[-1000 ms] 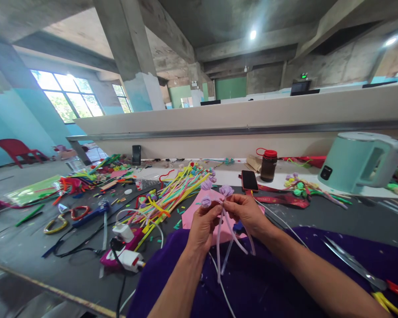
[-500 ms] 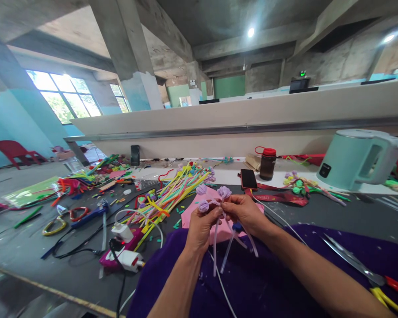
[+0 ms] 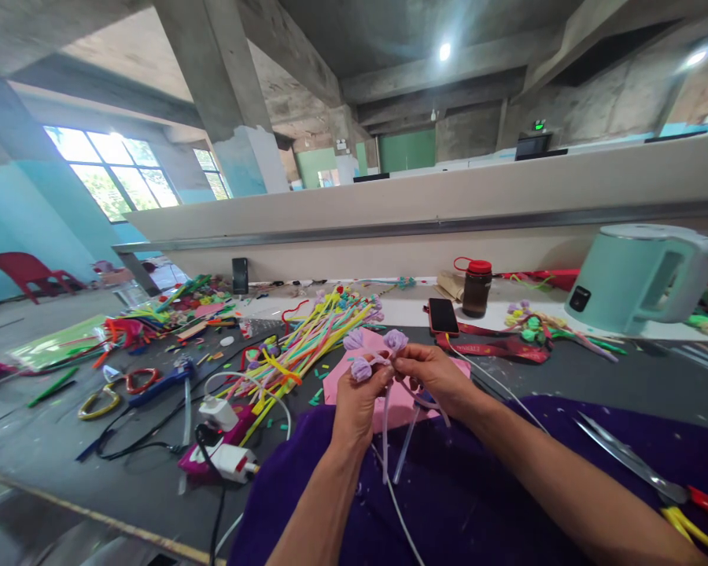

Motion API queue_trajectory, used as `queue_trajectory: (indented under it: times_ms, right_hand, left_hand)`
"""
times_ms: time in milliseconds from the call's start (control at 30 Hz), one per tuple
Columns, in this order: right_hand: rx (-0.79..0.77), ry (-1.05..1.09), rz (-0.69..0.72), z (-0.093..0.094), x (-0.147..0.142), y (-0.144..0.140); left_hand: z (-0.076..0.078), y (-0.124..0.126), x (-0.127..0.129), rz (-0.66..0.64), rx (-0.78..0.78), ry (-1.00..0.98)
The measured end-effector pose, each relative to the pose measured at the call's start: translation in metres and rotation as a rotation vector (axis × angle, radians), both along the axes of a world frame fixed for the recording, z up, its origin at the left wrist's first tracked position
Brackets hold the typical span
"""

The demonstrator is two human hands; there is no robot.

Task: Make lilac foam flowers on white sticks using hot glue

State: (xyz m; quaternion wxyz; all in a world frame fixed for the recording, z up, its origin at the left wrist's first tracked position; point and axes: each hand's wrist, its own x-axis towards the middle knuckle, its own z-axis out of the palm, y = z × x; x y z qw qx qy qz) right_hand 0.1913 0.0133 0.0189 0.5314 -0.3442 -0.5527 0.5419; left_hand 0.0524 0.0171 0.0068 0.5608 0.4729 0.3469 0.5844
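Note:
Three lilac fuzzy flowers [image 3: 395,339] on pipe-cleaner stems [image 3: 385,440] are held up at the middle of the view. My left hand [image 3: 354,405] pinches the stems just under the blooms, thumb and finger closed. From the other side my right hand [image 3: 436,376] is closed on a stem, its fingertips touching the left thumb. The exact crossing of the stems is hidden by the fingers. Behind and below the hands lies a pink sheet [image 3: 337,387]. Beside the hanging stems a translucent stick [image 3: 405,446] points down over the purple cloth [image 3: 448,503].
To the left lie a bundle of colourful pipe cleaners [image 3: 307,346], a magenta power strip [image 3: 196,460] with chargers, a blue glue gun [image 3: 164,387] and pliers [image 3: 98,402]. Scissors [image 3: 631,460] rest at right. Behind are a phone [image 3: 443,316], a bottle [image 3: 477,292] and a kettle [image 3: 617,279].
The flowers have tipped and shifted slightly left. The stems at the right have been drawn up and now curve close under my right hand. Both hands keep their grip.

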Motion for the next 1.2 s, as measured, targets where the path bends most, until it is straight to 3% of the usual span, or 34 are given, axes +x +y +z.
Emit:
queue_trajectory:
  times_ms: [300, 467, 567, 733, 867, 1200]
  right_hand:
    - [-0.067, 0.028, 0.010, 0.000, -0.009, -0.003]
    - [0.037, -0.054, -0.038, 0.019, 0.008, -0.008]
    - [0.091, -0.170, 0.085, 0.036, 0.030, -0.012]
    - [0.096, -0.446, 0.332, 0.044, 0.048, -0.015]
    - [0.113, -0.559, 0.472, 0.035, 0.040, -0.014]
    - [0.208, -0.672, 0.469, 0.031, 0.036, -0.012]
  left_hand:
    - [0.003, -0.006, 0.006, 0.033, 0.049, 0.030]
    - [0.013, -0.009, -0.005, -0.158, -0.029, -0.164]
    - [0.024, -0.009, -0.016, -0.232, -0.118, -0.314]
    - [0.028, -0.004, -0.027, -0.369, -0.294, -0.131]
    - [0.023, 0.002, -0.032, -0.408, -0.296, 0.004]
    - [0.023, 0.004, -0.034, -0.321, -0.231, 0.082]
